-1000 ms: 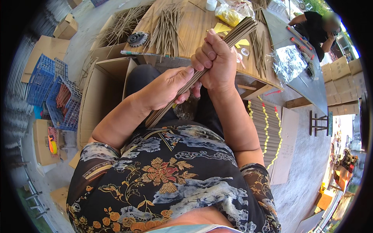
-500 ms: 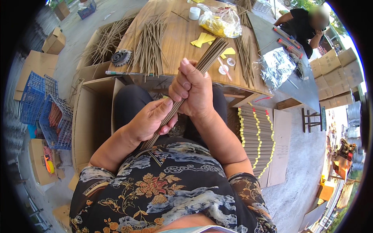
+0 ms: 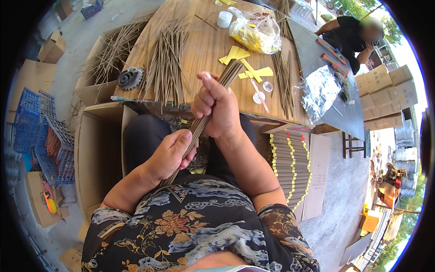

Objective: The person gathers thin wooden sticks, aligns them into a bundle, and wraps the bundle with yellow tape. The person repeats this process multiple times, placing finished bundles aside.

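Slanting across my lap is a bundle of thin brown incense sticks (image 3: pixel 232 71), gripped in both hands. My left hand (image 3: pixel 170 153) is closed round its lower part, thumb along the top. Higher up, my right hand (image 3: pixel 216 109) wraps it with curled fingers, the thumb raised near the upper end. The bundle's lower end reaches my shirt. Beyond my hands, loose incense sticks (image 3: pixel 166 63) lie heaped on the wooden table (image 3: pixel 204 50). Yellow paper strips (image 3: pixel 260 72) rest just past the bundle's top end.
An open cardboard box (image 3: pixel 102 145) stands left of my legs. Banded bundles (image 3: pixel 290 167) lie at my right. A toothed black wheel (image 3: pixel 130 78), a plastic bag (image 3: pixel 256 34) and a white jar (image 3: pixel 224 19) are on the table. A person in black (image 3: pixel 346 38) sits at the far right.
The bundle and my right hand have shifted slightly left and down in view, along with the whole scene moving a little. Both hands keep hold of the bundle.
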`<state>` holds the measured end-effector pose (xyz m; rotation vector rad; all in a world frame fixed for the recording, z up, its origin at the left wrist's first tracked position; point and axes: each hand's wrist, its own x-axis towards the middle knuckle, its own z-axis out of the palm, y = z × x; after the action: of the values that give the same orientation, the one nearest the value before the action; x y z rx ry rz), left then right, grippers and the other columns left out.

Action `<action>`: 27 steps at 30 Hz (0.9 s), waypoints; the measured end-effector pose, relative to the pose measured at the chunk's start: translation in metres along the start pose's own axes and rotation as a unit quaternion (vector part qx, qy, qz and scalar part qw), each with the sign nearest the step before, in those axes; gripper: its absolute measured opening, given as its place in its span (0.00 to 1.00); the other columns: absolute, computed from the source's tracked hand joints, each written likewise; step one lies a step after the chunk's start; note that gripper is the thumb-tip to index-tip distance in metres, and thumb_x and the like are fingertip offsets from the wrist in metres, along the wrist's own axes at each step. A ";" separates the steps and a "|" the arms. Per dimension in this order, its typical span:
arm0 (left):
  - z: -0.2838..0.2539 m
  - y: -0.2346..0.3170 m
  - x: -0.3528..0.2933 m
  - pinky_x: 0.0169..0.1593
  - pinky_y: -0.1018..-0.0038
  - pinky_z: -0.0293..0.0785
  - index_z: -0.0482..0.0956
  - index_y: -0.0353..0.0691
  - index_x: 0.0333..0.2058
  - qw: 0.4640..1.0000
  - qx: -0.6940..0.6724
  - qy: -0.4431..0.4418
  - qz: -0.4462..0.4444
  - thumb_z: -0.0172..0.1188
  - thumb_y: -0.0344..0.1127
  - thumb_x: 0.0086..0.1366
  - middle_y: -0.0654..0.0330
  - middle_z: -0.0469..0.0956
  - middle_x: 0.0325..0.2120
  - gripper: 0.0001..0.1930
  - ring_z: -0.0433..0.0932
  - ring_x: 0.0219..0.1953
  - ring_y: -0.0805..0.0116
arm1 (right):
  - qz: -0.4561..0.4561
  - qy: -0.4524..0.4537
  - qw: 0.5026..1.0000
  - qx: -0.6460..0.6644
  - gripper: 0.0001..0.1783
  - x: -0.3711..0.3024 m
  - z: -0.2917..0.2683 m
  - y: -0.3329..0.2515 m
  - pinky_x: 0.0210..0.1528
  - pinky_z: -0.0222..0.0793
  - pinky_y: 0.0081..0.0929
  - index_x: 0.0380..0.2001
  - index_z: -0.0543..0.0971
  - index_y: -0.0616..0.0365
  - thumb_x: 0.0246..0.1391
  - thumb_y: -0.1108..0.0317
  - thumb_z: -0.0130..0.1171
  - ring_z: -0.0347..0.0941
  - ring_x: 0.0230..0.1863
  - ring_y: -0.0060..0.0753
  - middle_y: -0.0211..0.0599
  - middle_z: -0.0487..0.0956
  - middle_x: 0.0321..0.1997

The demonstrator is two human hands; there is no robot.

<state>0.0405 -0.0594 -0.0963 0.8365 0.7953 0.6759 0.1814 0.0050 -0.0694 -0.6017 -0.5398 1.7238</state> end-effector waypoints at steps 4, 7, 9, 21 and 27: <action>-0.020 0.004 0.005 0.16 0.87 0.56 0.67 0.38 0.31 0.999 -0.030 0.028 0.007 0.40 0.50 0.67 0.65 0.64 0.16 0.19 0.59 0.13 0.82 | -0.064 -0.001 0.997 -0.034 0.25 0.052 -0.004 -0.017 0.22 0.66 0.27 0.44 0.63 0.60 0.58 0.47 0.42 0.63 0.16 0.27 0.29 0.64 0.16; -0.041 0.004 0.009 0.15 0.86 0.56 0.66 0.38 0.31 0.998 -0.049 0.045 0.023 0.40 0.53 0.65 0.65 0.64 0.16 0.21 0.59 0.12 0.80 | -0.187 0.072 0.918 -0.341 0.22 0.120 -0.059 -0.033 0.34 0.68 0.29 0.42 0.67 0.62 0.58 0.51 0.41 0.70 0.29 0.32 0.39 0.72 0.24; -0.049 0.005 0.014 0.15 0.86 0.56 0.66 0.38 0.31 0.997 -0.062 0.049 0.026 0.40 0.53 0.65 0.65 0.64 0.15 0.21 0.59 0.11 0.80 | -0.258 0.163 0.704 -0.641 0.20 0.162 -0.117 -0.028 0.43 0.65 0.36 0.39 0.71 0.61 0.56 0.54 0.44 0.70 0.40 0.39 0.45 0.74 0.35; -0.067 0.007 0.020 0.16 0.86 0.58 0.67 0.38 0.31 0.996 -0.074 0.031 0.028 0.39 0.52 0.66 0.65 0.64 0.16 0.21 0.59 0.12 0.80 | -0.127 0.175 0.433 -0.875 0.08 0.169 -0.149 -0.008 0.35 0.69 0.38 0.25 0.77 0.59 0.43 0.67 0.52 0.72 0.36 0.47 0.44 0.75 0.34; -0.062 0.008 0.013 0.15 0.85 0.57 0.67 0.39 0.29 0.996 -0.079 0.040 0.026 0.38 0.48 0.67 0.65 0.65 0.16 0.18 0.60 0.12 0.81 | -0.094 0.172 0.395 -0.897 0.09 0.169 -0.168 -0.003 0.34 0.69 0.42 0.24 0.77 0.60 0.44 0.69 0.48 0.74 0.30 0.50 0.48 0.77 0.25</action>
<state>-0.0054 -0.0216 -0.1201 0.6919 0.7837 0.8126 0.2600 0.1777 -0.2142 -2.1411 -1.9943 -0.0440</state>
